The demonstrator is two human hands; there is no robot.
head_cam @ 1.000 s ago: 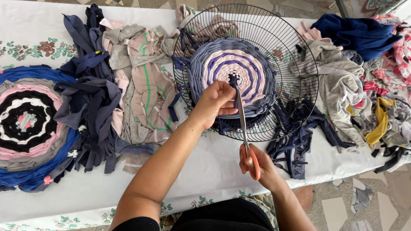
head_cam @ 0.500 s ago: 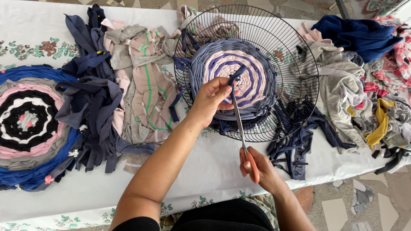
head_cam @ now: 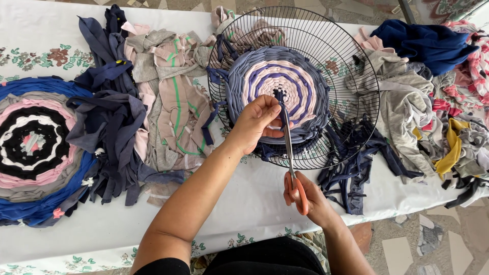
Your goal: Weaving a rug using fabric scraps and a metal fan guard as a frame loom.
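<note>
A round black wire fan guard (head_cam: 351, 61) lies on the table with a woven round of blue, purple and white fabric strips (head_cam: 254, 76) in its middle. My left hand (head_cam: 254, 125) pinches a dark blue strip (head_cam: 279, 95) near the weave's centre. My right hand (head_cam: 305, 198) grips orange-handled scissors (head_cam: 289, 147) whose long blades point up to that strip, just beside my left fingers.
A finished round rug in blue, pink, black and white (head_cam: 30, 147) lies at the left. Piles of dark blue strips (head_cam: 112, 127), striped grey cloth (head_cam: 173, 97) and mixed clothes (head_cam: 438, 102) cover the white floral tablecloth (head_cam: 239, 203). More navy strips (head_cam: 356, 168) hang by the table's front edge.
My left hand has shifted slightly along the weave with the blue strip, and the scissor blades have stayed at the strip. The view has shifted a little.
</note>
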